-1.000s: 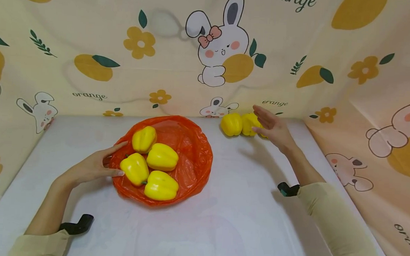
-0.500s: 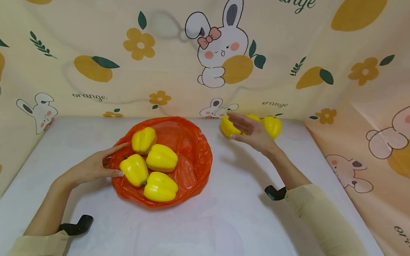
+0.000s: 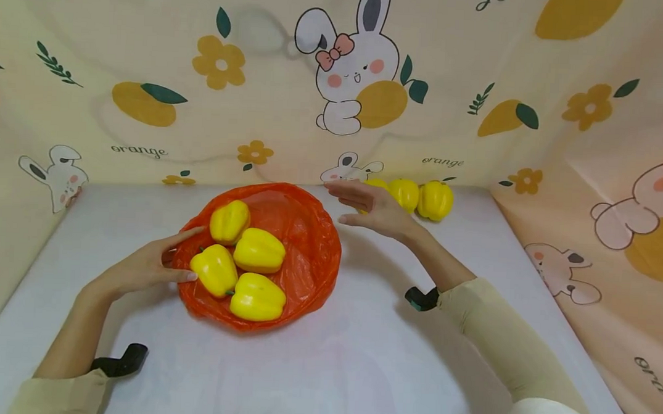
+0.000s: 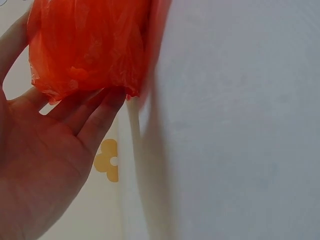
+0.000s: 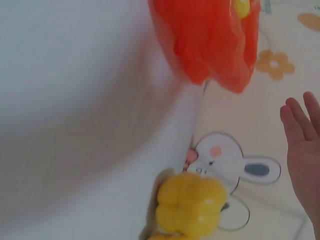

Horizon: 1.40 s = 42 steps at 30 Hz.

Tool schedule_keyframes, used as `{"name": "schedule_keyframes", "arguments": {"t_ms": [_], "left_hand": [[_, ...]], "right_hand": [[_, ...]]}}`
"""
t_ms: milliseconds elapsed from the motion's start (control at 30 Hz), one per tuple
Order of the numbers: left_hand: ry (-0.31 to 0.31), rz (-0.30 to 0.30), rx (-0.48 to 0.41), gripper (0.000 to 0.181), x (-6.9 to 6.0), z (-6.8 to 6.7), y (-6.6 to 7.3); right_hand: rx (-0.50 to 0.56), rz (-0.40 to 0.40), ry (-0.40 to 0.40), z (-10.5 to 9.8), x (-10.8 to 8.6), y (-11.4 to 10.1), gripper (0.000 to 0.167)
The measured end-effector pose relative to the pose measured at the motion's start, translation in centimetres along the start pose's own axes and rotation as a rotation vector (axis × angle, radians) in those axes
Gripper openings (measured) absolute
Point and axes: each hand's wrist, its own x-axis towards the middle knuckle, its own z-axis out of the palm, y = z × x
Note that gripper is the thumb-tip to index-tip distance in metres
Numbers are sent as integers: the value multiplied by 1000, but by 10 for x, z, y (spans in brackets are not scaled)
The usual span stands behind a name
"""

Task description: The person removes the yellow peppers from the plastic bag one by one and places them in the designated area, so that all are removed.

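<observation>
A red plastic bag (image 3: 313,255), its rim folded out into a round bowl shape, stands left of centre on the table. Several yellow bell peppers (image 3: 260,251) lie in its left half. My left hand (image 3: 140,266) rests against the bag's left side, with fingers fairly straight and spread along the plastic. In the left wrist view the bag (image 4: 90,45) hides those fingertips. Beyond the bag's right rim hovers my right hand (image 3: 376,210), fingers extended and holding nothing. Behind it, three yellow bell peppers (image 3: 435,200) sit in a row; the leftmost is partly hidden.
The white table (image 3: 324,373) meets a cloth backdrop (image 3: 280,118) printed with rabbits and oranges at the back and sides. Each wrist bears a black camera mount, the left mount (image 3: 120,361) and the right mount (image 3: 421,298).
My right hand has moved left from the row of peppers towards the bag, uncovering the rightmost pepper. The left hand stays at the bag's side, and the head view has shifted slightly.
</observation>
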Motion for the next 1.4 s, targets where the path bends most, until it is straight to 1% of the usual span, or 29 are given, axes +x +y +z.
{"name": "schedule_keyframes", "arguments": {"t_ms": [167,267,433,533,733,867,1067,1167,1267,1333,1400], "left_hand": [[10,-6,-13,92,2,-2,1],[14,-13,-27,91,3,-2,0],[17,-15,-22,90,2,-1,-3],[19,-9,-22,90,1,-1,-3],[21,0,-31,89,-1,1,-4],[26,0,-37,89,0,1,-3],[24,-7,-26,90,0,2,-2],[26,-5,-17,89,-1,2,-3],[24,-8,-20,89,-2,2,-3],[22,-7,-22,89,-3,2,-3],[21,-5,-26,89,-3,3,-4]], "right_hand": [[37,-35,-67,14,15,-2,62],[39,-22,-101,23,21,1,61],[22,35,-150,38,30,4,60],[30,23,-179,47,35,6,60],[5,1,-221,62,43,10,60],[8,-18,-272,69,50,15,60],[-11,3,-346,81,60,20,65],[-55,14,-400,89,64,20,68],[-140,24,-447,96,67,19,73],[-208,37,-457,100,68,19,76],[-254,53,-454,103,69,19,78]]}}
